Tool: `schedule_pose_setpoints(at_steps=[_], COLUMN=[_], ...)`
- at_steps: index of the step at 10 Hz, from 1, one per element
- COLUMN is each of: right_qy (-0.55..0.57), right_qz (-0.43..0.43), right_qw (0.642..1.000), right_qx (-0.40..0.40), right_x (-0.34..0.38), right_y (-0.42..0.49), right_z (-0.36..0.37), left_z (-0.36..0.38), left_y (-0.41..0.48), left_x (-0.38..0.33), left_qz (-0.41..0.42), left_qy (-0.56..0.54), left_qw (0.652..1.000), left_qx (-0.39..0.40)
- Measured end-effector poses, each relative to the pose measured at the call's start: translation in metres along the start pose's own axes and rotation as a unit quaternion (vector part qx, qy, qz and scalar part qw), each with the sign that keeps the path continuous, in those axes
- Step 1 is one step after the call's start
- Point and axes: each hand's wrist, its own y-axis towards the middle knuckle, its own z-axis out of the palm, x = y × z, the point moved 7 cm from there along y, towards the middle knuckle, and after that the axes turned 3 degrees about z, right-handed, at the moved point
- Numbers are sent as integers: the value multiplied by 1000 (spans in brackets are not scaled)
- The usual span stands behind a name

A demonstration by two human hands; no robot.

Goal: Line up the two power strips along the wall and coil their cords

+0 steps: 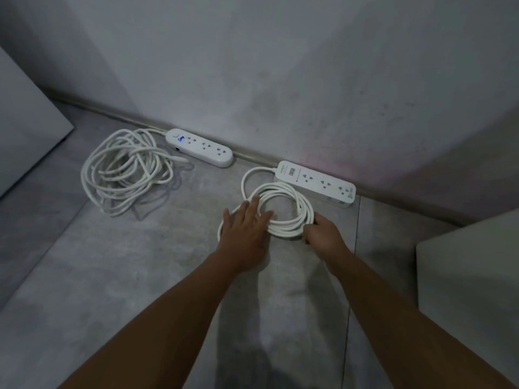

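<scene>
Two white power strips lie along the foot of the wall. The rounded strip (pixel 200 147) is on the left, with a small blue lit display. Its long cord (pixel 126 171) lies in a loose, untidy heap to its left. The rectangular strip (pixel 316 182) is on the right. Its cord (pixel 283 209) lies in a neat round coil on the floor in front of it. My left hand (pixel 247 228) rests flat with straight fingers on the coil's left side. My right hand (pixel 323 234) grips the coil's right edge with curled fingers.
The grey wall (pixel 280 80) meets the grey tiled floor (pixel 140 262) along a baseboard. A pale panel or furniture edge (pixel 25 130) stands at the far left. A white box-like block (pixel 471 276) sits at the right, near my right arm.
</scene>
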Motion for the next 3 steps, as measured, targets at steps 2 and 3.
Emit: schedule_pose_setpoints(at_steps=[2,3], right_qy=[-195,-325], right_qz=[-25,-54], right_qw=[979,943], right_qx=[-48,-34], right_x=[1,14], right_y=[-12,-33], right_z=[-3,-10], left_z=[-13,-34], left_y=[-12,-32], left_x=[0,2], left_qz=[-6,-26], left_qy=[53,68], left_qw=[996,994], left_qx=[72,83])
